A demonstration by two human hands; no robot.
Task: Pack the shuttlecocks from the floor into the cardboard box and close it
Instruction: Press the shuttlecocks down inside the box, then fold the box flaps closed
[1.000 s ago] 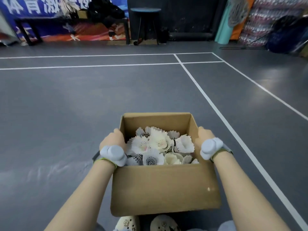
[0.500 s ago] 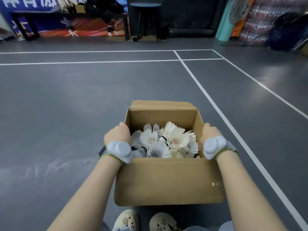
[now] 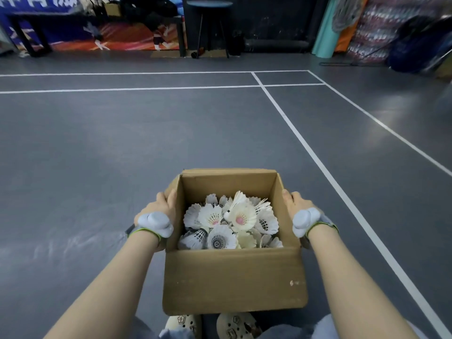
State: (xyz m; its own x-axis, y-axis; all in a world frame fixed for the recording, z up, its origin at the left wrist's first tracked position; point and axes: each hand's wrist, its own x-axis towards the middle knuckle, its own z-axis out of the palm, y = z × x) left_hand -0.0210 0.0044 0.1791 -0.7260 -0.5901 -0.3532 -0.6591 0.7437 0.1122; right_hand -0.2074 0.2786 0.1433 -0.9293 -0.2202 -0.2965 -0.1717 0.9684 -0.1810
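Both hands hold the box [image 3: 234, 280], one on each side wall. My left hand [image 3: 160, 211] grips the left wall, thumb up along the edge. My right hand [image 3: 294, 204] grips the right wall the same way. The fingers go round the outside and down, so they are hidden, and I cannot tell how far they curl.

From the middle of the view the box is at 6 o'clock, low and close to me, with its top open. It is plain brown cardboard, a bit scuffed, with flat square sides. The near flap hangs down at the front. The side flaps are hard to make out behind the hands.

Inside is a heap of shuttlecocks [image 3: 230, 223]. They are white and feathery, round like little skirts, and one shows a pink middle. They lie every which way, and the ones at the bottom are covered.

Each wrist has a soft grey band [image 3: 155, 222]. Pale shoes [image 3: 234, 325] peek out under the box, cut off by the bottom edge.

The floor [image 3: 97, 155] is smooth and dark grey. White lines [image 3: 315, 155] cross it from 12 to 5 o'clock. At 12 o'clock stands a round stool [image 3: 210, 4] by a dark wall.
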